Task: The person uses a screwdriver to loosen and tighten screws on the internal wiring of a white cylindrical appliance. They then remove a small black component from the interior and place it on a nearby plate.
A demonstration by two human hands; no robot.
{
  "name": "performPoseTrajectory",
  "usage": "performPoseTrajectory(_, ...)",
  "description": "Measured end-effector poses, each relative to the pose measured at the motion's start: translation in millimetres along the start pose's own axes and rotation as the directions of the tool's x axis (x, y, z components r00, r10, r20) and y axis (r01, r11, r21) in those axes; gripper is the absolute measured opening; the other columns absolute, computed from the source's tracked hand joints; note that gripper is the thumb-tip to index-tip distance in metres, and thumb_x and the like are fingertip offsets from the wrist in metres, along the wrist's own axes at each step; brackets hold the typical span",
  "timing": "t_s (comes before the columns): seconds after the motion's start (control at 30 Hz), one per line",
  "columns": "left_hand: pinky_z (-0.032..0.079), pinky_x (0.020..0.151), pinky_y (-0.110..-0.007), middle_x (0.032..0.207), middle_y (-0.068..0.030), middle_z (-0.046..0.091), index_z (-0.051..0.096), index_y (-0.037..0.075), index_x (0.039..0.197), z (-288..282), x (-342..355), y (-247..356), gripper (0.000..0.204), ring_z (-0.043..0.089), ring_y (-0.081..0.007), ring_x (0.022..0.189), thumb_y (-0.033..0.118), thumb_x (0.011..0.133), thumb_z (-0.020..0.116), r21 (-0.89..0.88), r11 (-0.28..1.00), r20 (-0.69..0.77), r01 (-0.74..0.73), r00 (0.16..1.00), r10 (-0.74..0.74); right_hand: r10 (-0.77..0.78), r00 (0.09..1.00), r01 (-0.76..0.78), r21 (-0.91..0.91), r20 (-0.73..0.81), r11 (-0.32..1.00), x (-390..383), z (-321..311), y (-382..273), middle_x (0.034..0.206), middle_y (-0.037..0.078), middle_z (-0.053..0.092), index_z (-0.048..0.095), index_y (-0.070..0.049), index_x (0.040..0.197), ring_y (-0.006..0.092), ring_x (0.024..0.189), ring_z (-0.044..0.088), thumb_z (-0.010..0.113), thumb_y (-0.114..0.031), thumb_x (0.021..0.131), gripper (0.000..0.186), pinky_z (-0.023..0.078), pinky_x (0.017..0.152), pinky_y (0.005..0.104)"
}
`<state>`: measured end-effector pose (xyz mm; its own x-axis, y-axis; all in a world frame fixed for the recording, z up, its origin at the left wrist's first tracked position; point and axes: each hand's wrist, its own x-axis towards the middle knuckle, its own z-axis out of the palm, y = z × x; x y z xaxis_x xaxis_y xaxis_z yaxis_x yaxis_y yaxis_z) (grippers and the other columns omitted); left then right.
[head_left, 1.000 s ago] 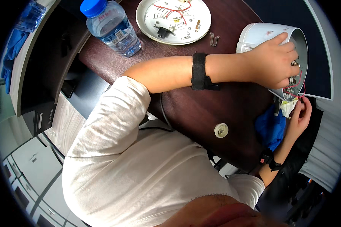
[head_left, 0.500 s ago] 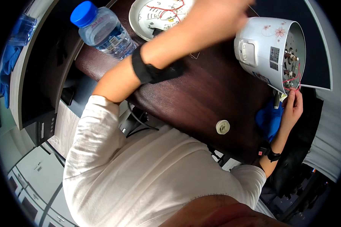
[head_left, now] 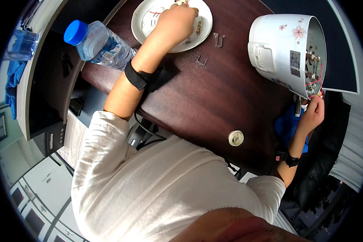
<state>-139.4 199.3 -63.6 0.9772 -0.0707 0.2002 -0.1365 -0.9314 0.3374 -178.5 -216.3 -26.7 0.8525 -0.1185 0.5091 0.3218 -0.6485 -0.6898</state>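
A white, flower-printed rice cooker body (head_left: 272, 38) lies on its side at the right of the table, its open underside with metal parts facing right. Beside its lower rim, my right hand (head_left: 313, 113) pinches the thin red wires (head_left: 321, 82) that come out of it. At the far side, my left hand (head_left: 176, 25) is curled over a round white base plate (head_left: 206, 25). Its fingers are closed, and what they hold is mostly hidden. A small brass-coloured part (head_left: 199, 27) and red wire lie in the plate. Next to the plate are two small bent clips (head_left: 218, 39).
A water bottle with a blue cap (head_left: 107, 48) lies at the left. A small round white cap (head_left: 236, 138) sits near the front edge of the dark brown table (head_left: 189, 105). Blue cloth (head_left: 286, 125) hangs by my right forearm; a dark panel stands behind the cooker.
My left hand has moved left from near the cooker to over the white plate, uncovering the clips. My right hand stays at the cooker's rim.
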Motion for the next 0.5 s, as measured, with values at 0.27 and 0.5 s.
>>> performPoseTrajectory(0.27,0.048,0.084,-0.039,0.104,-0.0194,0.062,0.058,0.006,0.116,6,0,-45,0.042,0.060,-0.0355,0.096,-0.002,0.075,0.054,-0.064,0.994,-0.210,0.094,0.972,-0.105,-0.152,0.988,0.153,-0.088,0.020,0.984,27,-9,30,0.074,0.002,0.057,0.059,0.001,0.086,0.0073,0.062,0.054,0.051,-0.009,0.093,0.014,0.042,0.059,0.0206)
performPoseTrajectory(0.5,0.049,0.080,-0.039,0.097,-0.0208,0.064,0.060,0.003,0.112,3,-5,-52,0.037,0.064,-0.0349,0.088,-0.004,0.077,0.048,-0.170,0.976,-0.253,0.134,0.952,-0.174,-0.285,0.958,0.287,-0.074,0.038,0.955,55,-12,50,0.087,0.002,0.059,0.060,0.002,0.093,0.0082,0.079,0.052,0.051,-0.010,0.095,0.015,0.041,0.073,0.0201)
